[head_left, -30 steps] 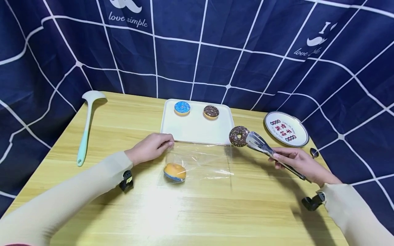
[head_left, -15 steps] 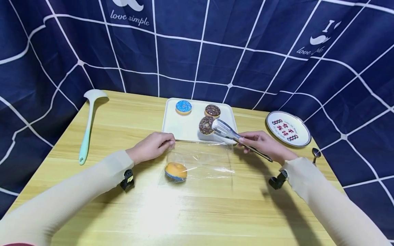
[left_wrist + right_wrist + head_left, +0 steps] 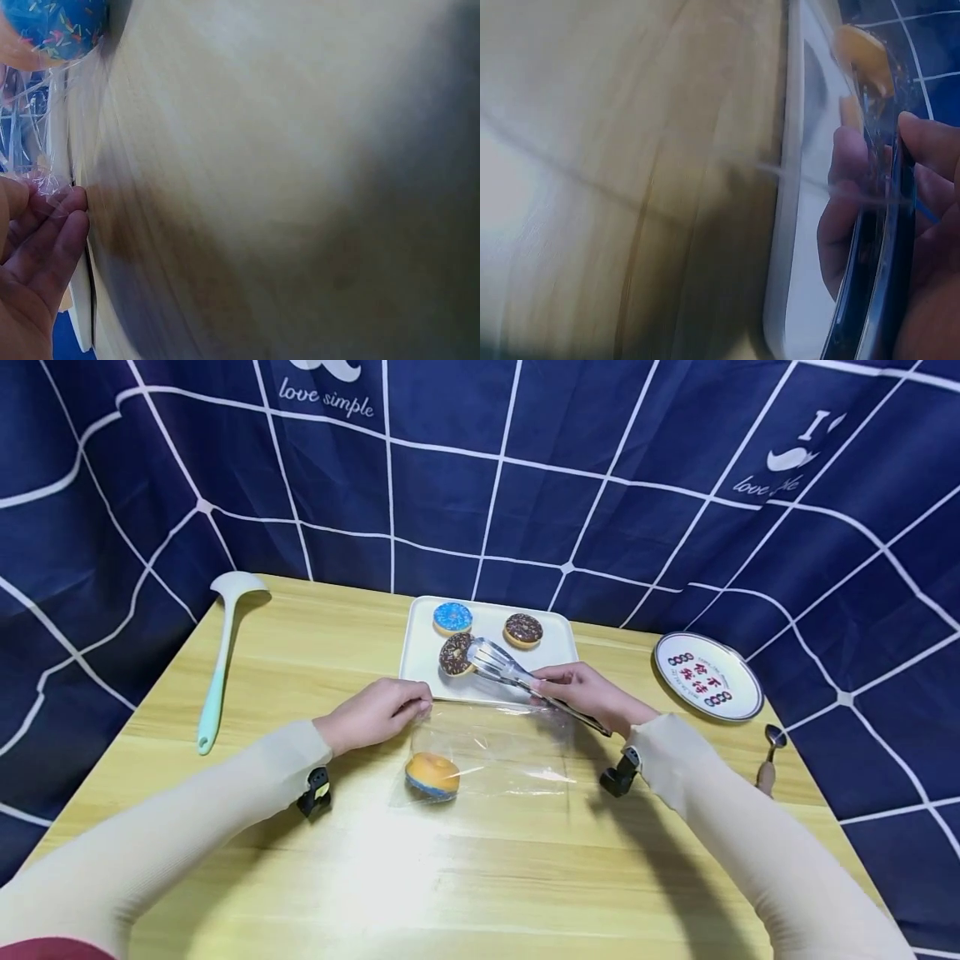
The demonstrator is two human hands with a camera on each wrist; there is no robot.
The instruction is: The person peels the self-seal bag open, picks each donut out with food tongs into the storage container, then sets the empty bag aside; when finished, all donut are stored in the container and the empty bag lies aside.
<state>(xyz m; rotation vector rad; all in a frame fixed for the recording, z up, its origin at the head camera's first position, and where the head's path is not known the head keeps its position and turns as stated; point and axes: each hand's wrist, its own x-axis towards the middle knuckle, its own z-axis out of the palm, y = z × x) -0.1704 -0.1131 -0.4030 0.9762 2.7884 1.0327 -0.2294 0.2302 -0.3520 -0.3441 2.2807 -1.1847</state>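
My left hand (image 3: 378,714) pinches the edge of a clear plastic bag (image 3: 502,756) just in front of the white tray (image 3: 417,664). Inside the bag lies a blue-iced doughnut (image 3: 433,774), tipped so its plain side shows; its sprinkles show in the left wrist view. With my right hand (image 3: 588,689) I grip metal tongs (image 3: 498,662), thumb on one arm and fingers on the other in the right wrist view. A chocolate doughnut (image 3: 454,655) is clamped in their tips, tilted over the tray. Another blue doughnut (image 3: 452,617) and a second chocolate doughnut (image 3: 523,630) sit on the tray.
A ladle (image 3: 219,664) with a mint handle lies on the left. On the right are a round printed plate (image 3: 675,681) and a small spoon (image 3: 775,737). A dark blue gridded cloth (image 3: 442,485) hangs behind and beside the wooden table (image 3: 315,877).
My right hand has carried the chocolate doughnut in the tongs leftward, from the tray's right front corner to over its left half. My left hand keeps its hold on the bag.
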